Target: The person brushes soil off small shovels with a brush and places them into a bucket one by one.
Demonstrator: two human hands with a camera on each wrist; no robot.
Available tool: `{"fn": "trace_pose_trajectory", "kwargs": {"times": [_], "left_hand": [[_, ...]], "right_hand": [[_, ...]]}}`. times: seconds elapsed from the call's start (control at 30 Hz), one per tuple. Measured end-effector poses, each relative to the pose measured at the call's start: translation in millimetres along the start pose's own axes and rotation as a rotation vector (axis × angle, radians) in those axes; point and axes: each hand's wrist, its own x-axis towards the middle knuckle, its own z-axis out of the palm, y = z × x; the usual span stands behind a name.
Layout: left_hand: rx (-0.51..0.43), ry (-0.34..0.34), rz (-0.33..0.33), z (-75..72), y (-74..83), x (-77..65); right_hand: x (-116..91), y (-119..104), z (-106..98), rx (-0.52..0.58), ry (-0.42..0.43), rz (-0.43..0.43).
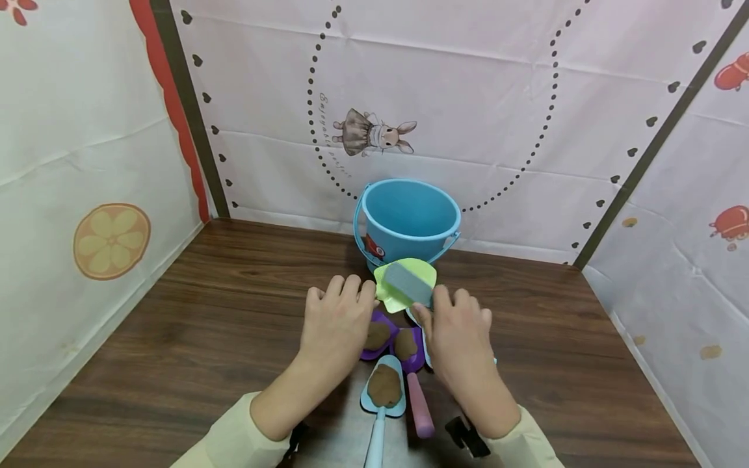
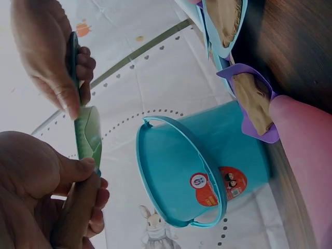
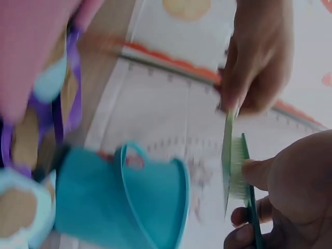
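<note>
My left hand (image 1: 339,322) pinches a light green toy shovel (image 1: 384,294), holding its blade up in front of the bucket. In my right hand (image 1: 459,338) is a small brush (image 1: 409,283) with a grey-teal back, laid across the blade. The right wrist view shows the pale green bristles (image 3: 237,168) against the shovel. Below the hands lie a purple shovel (image 1: 367,355), a purple shovel with a pink handle (image 1: 419,406) and a light blue shovel (image 1: 377,442), each bearing a brown, clay-like lump. My right hand partly hides another light blue item (image 1: 426,348).
A blue bucket (image 1: 398,242) with its handle lowered stands behind the hands, near the back wall sheet (image 1: 456,91). Printed sheets also line both sides of the dark wooden table (image 1: 234,312). A greyish surface (image 1: 339,442) lies at the front.
</note>
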Motion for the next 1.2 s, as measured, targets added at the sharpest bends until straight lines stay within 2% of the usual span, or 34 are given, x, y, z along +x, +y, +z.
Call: {"fn": "trace_pose_trajectory", "kwargs": {"times": [0.17,0.33,0.7,0.77,0.83,0.9,1.0,1.13,1.2], "left_hand": [[-0.001,0.009,-0.001,-0.6,-1.4,0.8],[-0.004,0.004,-0.006,-0.4,-2.8,1.0],[-0.077,-0.039,-0.016,0.8,-7.9,0.8],[-0.105,-0.061,-0.029,1.2,-11.1,1.4],[-0.178,-0.113,-0.063,1.6,-15.5,2.6],[-0.319,-0.208,-0.135,2.1,-20.8,4.9],[-0.671,-0.391,-0.303,2.5,-28.8,9.4],[-1.365,-0.651,-0.582,5.0,-39.4,14.2],[-1.675,-0.769,-0.720,6.1,-43.1,14.9]], "right_hand": [[10,24,-3,-0.033,0.107,0.099],[13,34,-9,-0.024,0.159,0.122],[12,30,-14,0.009,0.153,0.119],[12,30,-15,0.009,0.153,0.116],[11,29,-16,0.009,0.152,0.112],[11,27,-18,0.013,0.145,0.110],[10,23,-21,0.030,0.119,0.110],[10,18,-23,0.057,0.083,0.100],[9,16,-22,0.066,0.071,0.087]]}}
